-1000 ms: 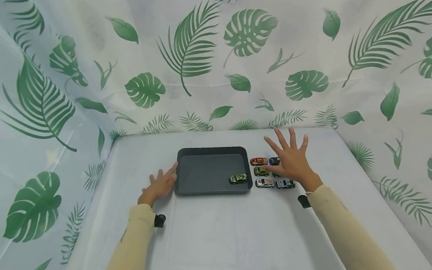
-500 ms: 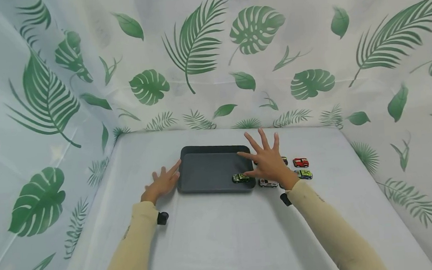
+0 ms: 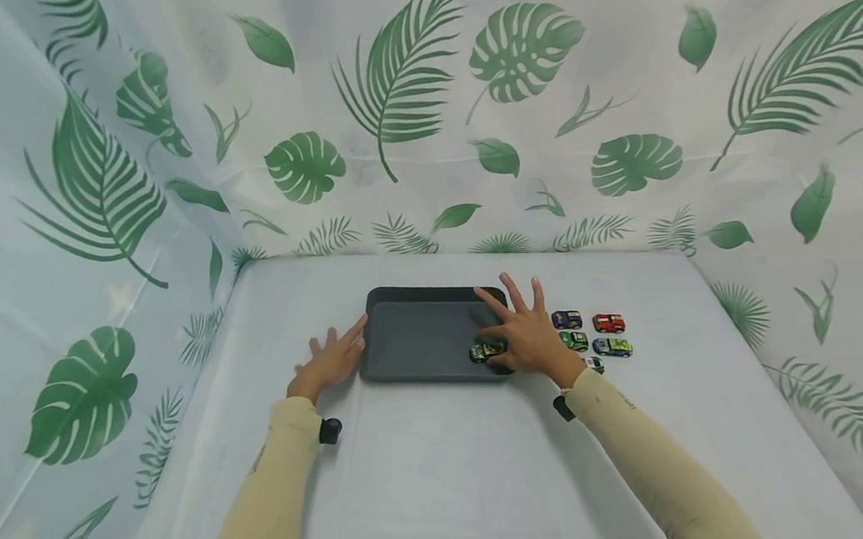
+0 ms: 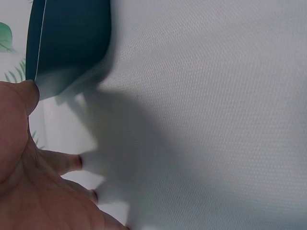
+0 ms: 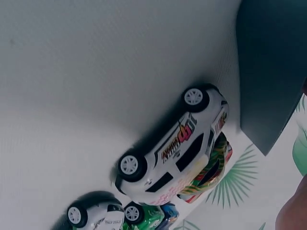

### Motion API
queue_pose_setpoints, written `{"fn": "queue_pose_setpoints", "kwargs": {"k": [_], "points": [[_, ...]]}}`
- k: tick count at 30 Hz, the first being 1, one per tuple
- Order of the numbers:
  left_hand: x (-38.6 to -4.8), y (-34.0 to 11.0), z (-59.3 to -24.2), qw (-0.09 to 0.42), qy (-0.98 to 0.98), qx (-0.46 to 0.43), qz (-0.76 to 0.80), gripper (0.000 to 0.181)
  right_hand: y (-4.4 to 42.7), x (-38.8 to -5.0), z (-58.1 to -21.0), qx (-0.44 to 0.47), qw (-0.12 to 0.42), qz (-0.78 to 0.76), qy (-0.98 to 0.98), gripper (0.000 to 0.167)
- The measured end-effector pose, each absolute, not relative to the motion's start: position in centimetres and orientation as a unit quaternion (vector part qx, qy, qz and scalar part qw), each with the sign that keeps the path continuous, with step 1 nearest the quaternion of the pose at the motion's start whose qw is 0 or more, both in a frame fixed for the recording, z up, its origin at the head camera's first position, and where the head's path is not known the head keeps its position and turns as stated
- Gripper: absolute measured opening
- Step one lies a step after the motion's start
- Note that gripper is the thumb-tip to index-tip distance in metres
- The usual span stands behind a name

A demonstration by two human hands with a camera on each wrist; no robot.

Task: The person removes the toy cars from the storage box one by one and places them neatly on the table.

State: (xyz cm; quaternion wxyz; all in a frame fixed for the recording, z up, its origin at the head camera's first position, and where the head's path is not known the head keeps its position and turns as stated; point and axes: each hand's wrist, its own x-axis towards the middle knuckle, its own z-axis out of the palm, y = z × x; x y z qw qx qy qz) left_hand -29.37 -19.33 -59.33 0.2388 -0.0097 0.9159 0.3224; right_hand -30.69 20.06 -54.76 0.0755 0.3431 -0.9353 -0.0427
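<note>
The grey tray lies on the white table. At its left side my left hand touches the edge with straight, spread fingers; in the left wrist view a digit meets the tray wall. Over the tray's right end reaches my right hand, fingers spread. Its index finger and thumb are on either side of a camouflage toy car inside the tray; a small gap shows at the index finger. Most of the right hand is outside the right wrist view.
Right of the tray stand several toy cars, among them a red one, a blue one and a yellow-green one. A white car sits close to the tray wall. Leaf-patterned cloth encloses the table.
My right hand has moved left from above the toy cars to the tray's right end, lowering its index finger and thumb beside the camouflage car. My left hand stays at the tray's edge.
</note>
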Motion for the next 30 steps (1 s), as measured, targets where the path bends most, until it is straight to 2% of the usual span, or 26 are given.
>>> {"fn": "queue_pose_setpoints", "kwargs": {"k": [16,30], "points": [[-29.4,-19.2,-58.5,0.256,0.909,0.003,0.329,0.060,20.0,-30.4,-55.0,0.337,0.072,-0.047,-0.938,0.041],[-30.3,-20.0,-60.8,0.251,0.913,0.003,0.320,0.062,20.1,-30.4,-54.8,0.340,0.075,-0.002,-0.937,0.037]]}}
